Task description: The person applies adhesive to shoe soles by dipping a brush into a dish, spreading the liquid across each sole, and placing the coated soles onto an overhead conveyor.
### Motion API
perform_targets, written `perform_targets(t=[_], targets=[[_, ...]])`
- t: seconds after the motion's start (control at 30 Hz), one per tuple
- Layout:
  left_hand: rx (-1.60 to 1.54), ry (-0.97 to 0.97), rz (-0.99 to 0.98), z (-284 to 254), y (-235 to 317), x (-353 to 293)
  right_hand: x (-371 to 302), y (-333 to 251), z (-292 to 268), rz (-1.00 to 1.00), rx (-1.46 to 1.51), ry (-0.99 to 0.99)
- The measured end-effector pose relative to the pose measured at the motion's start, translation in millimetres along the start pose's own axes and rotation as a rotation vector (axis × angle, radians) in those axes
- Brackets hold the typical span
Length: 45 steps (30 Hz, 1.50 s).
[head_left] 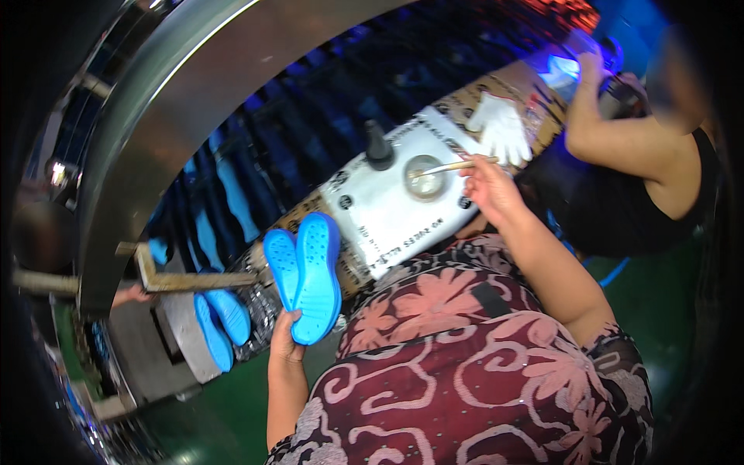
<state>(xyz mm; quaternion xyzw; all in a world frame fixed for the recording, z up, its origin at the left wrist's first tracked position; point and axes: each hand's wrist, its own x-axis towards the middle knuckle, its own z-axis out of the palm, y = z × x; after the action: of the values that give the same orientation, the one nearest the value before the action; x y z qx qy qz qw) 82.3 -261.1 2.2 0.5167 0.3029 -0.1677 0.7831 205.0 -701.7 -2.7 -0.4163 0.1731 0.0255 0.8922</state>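
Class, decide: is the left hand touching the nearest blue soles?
Touching: the head view shows the left hand gripping these blue soles at their lower end, thumb over the edge.

Green floor (209,418) — blue light (561,67) glowing upper right.

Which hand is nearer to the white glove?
Right. The right hand, holding a pale stick, is just below the white glove; the left hand, gripping blue soles, is well off to its lower left.

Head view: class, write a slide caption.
Left hand holds two blue perforated soles; right hand holds a slim tan stick over a round clear bowl.
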Motion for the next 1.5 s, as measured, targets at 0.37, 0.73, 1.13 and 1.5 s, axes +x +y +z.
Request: perform_targets(t=[0.37, 0.73, 1.13, 1.5], targets=[[1.365, 0.304, 0.542, 53.4, 6.4, 29.9, -29.8, -33.5, 14.5, -0.056, -0.293, -0.059], [0.087, -0.120, -0.141, 71.6, 25.4, 26.8, -7.5, -24.3, 25.7, -0.380, -0.984, -0.103], [-0.126, -0.224, -0.289, 75.5, 5.7, 35.0, 7.7, -17.6, 36.3, -0.569, -1.305, -0.168], [0.290, -0.172, 0.248, 127.9, 10.7, 11.7, -5.6, -22.5, 32.3, -0.406, -0.938, -0.044]])
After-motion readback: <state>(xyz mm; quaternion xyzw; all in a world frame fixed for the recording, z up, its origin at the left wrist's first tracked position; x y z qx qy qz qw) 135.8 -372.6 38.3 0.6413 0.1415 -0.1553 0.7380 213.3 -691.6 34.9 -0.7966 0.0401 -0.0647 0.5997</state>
